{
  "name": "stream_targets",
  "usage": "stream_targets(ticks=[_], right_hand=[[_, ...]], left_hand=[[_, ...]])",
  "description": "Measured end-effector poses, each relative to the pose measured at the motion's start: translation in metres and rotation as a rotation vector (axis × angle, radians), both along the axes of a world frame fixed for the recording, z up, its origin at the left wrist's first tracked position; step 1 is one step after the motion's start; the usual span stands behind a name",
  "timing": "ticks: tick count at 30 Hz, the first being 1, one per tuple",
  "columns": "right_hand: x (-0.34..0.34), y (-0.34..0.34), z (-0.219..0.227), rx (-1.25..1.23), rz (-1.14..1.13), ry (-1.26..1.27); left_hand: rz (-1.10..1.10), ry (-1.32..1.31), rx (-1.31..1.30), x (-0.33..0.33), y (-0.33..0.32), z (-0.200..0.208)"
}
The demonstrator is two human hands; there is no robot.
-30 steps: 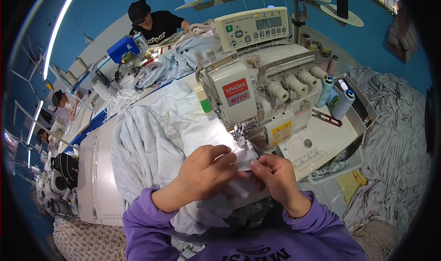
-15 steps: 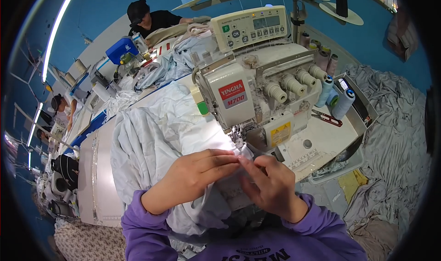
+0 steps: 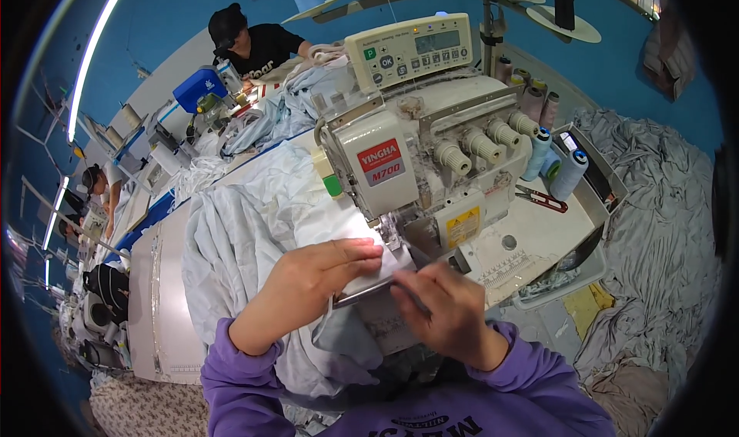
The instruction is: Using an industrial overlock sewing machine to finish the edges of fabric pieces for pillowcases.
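My left hand (image 3: 312, 279) lies palm down on the pale fabric (image 3: 239, 229), its fingers stretched out together just short of the needle area. The lit presser foot (image 3: 392, 233) of an overlock sewing machine (image 3: 385, 156) stands just beyond my fingertips. My right hand (image 3: 446, 310) is off the fabric, at the machine's lower front edge, to the right of the presser foot. Its fingers are curled in; what they hold, if anything, is hidden. The fabric spreads left over the table and hangs down beneath my left forearm.
Red-handled thread snips (image 3: 541, 198) and blue thread cones (image 3: 571, 177) lie right of the machine. A control panel (image 3: 408, 48) tops it. Grey cloth (image 3: 654, 229) is heaped at far right. Beyond the table, a person in a black cap (image 3: 258, 48) sits at another machine.
My hands, with fingertips together at the presser foot before, are now apart. The left has slid slightly left over the fabric; the right has dropped a little lower. The camera view has shifted slightly.
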State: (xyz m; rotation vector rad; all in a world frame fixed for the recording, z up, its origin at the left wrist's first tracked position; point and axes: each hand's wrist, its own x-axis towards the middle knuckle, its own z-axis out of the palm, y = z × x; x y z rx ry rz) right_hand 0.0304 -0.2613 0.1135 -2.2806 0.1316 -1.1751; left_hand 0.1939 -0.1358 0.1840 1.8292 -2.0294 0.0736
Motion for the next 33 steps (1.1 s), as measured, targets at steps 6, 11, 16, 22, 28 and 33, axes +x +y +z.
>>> stream_targets(ticks=[6, 11, 16, 22, 28, 33], right_hand=[[-0.022, 0.047, -0.057, 0.212, 1.011, 1.173], [-0.017, 0.072, -0.125, 0.279, 0.835, 1.137], [-0.021, 0.098, -0.142, 0.939, 1.123, 0.932], [-0.024, 0.083, -0.14, 0.683, 1.04, 0.913], [-0.023, 0.117, -0.145, 1.142, 0.993, 0.786], [-0.089, 0.029, -0.09, 0.551, 0.97, 0.846]], left_hand=[[0.176, -0.035, -0.157, 0.013, -0.012, -0.007], [0.405, -0.126, -0.217, 0.015, -0.008, -0.012], [0.38, -0.047, -0.205, 0.016, -0.003, -0.004], [0.347, 0.026, -0.187, 0.028, 0.008, -0.004], [0.299, 0.087, -0.155, 0.03, 0.001, 0.002], [0.211, 0.11, -0.144, 0.037, 0.004, 0.002]])
